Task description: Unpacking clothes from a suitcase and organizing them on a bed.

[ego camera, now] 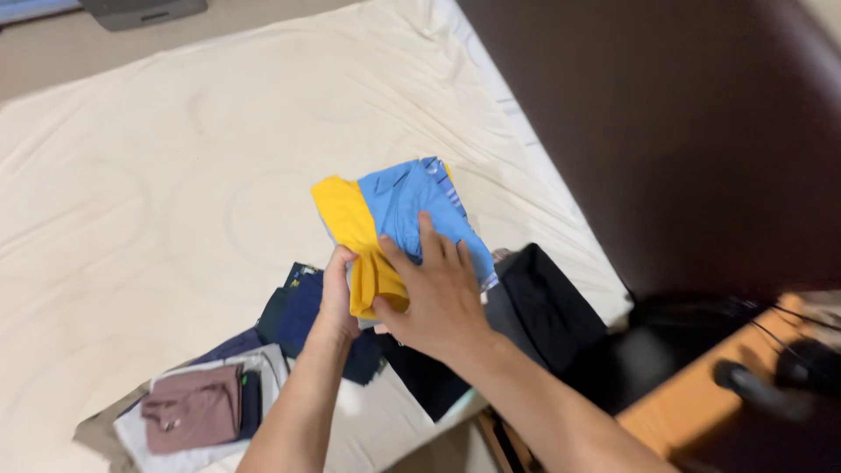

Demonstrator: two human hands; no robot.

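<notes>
My left hand point(337, 293) pinches the stack point(394, 228) of folded shirts from below; right hand point(434, 293) lies flat on top, steadying it above the bed's point(131, 193) near edge.

From the head view I observed both hands raised over a cream bedsheet point(158, 175). The left hand point(335, 298) gripped the lower edge of a folded stack of garments, a yellow garment point(350, 219) beside a blue garment point(407, 201). The right hand point(434, 293) lay flat against the stack's front, fingers point(427, 235) spread across the blue cloth. Below the hands I noted dark navy clothes point(302, 315) and a black garment point(543, 302) lying on the sheet. A folded mauve garment point(193, 407) rested on white cloth near the bed's corner. A dark headboard point(683, 131) stood at the right.
</notes>
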